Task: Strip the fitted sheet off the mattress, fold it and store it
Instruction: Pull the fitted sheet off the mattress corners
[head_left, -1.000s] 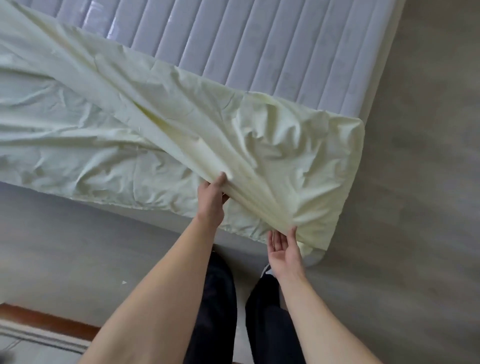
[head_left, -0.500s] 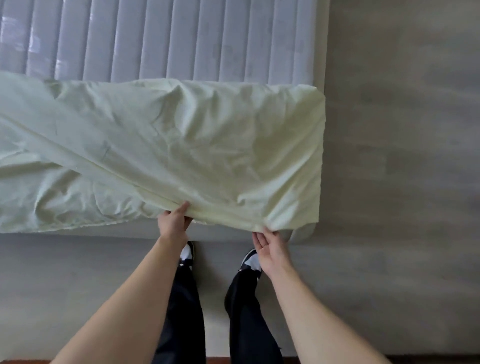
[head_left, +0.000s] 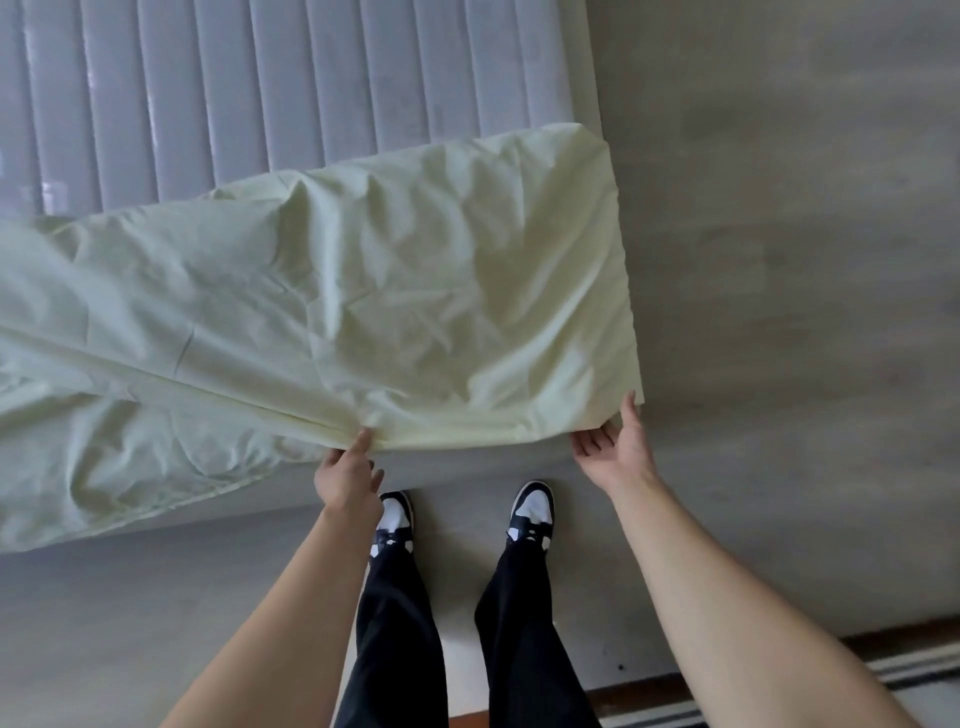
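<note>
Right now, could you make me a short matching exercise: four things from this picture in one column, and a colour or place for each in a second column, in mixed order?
Things:
1. fitted sheet
2. mattress
3. left hand
4. right hand

Descriptions:
A. grey, ribbed, partly uncovered
B. at the sheet's right corner
C. pale yellow, wrinkled
D. pinches the sheet's near edge, above a shoe

Pairs: 1-C, 2-A, 3-D, 4-B

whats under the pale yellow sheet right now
The sheet lies over the near end of the ribbed grey mattress, whose bare far part shows. The left hand and right hand hold its near edge. Whatever else lies beneath is hidden.
</note>
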